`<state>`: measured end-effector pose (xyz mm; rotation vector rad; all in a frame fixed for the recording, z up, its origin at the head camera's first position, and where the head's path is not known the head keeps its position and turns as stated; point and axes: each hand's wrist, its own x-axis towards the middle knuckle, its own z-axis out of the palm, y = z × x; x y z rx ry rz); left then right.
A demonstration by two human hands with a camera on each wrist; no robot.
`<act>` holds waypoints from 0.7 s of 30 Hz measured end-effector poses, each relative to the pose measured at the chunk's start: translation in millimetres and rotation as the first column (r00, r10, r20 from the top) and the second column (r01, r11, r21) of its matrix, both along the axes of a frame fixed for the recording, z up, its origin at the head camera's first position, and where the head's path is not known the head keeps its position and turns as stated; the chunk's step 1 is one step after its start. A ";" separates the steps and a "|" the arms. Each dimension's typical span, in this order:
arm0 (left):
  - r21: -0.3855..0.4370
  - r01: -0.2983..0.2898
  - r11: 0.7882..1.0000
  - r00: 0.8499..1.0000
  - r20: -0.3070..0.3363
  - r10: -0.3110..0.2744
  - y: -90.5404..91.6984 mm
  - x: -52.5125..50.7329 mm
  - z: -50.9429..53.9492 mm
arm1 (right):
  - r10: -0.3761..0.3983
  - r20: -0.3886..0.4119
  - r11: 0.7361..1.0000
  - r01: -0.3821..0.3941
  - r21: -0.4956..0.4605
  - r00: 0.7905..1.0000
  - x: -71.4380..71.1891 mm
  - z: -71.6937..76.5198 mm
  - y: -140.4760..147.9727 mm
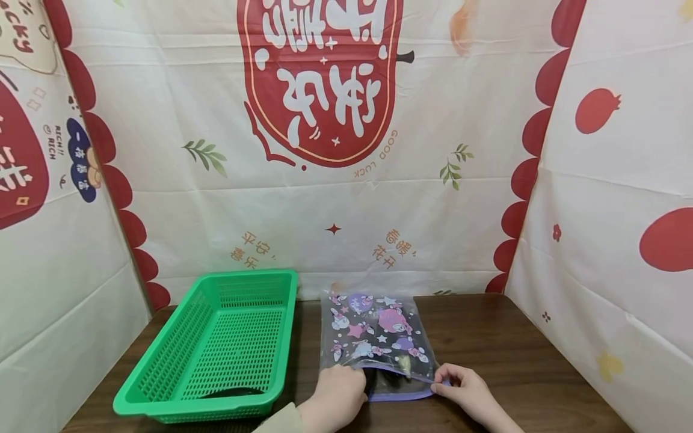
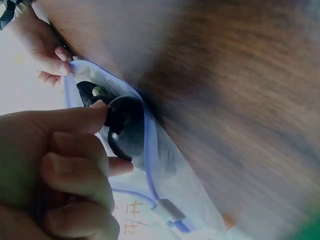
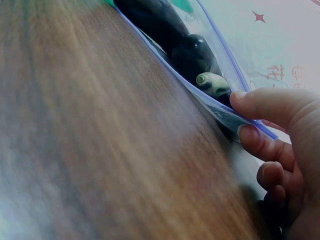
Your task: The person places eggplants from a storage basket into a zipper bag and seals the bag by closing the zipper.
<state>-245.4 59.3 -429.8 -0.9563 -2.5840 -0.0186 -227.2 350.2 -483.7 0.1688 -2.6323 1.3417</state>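
Observation:
A clear zip bag with cartoon prints and a purple zip edge lies on the table, its mouth toward me. Dark, glossy eggplants are inside, one showing a pale green stem end. My left hand is at the left of the mouth, thumb and a finger around a dark eggplant in the opening. The right hand pinches the purple edge at the mouth's right corner, between thumb and forefinger. How far the left fingers reach round the eggplant is partly hidden.
A green plastic basket stands left of the bag, with a dark curved thing at its near end. A white slider sits on the zip edge. Printed cloth walls the brown table behind and at both sides.

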 end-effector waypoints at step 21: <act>-0.206 -0.228 0.952 0.971 0.030 0.239 29.0 -9.0 6.1 | 0.001 0.027 1.000 -0.001 -0.001 1.000 -2.4 2.2 -0.4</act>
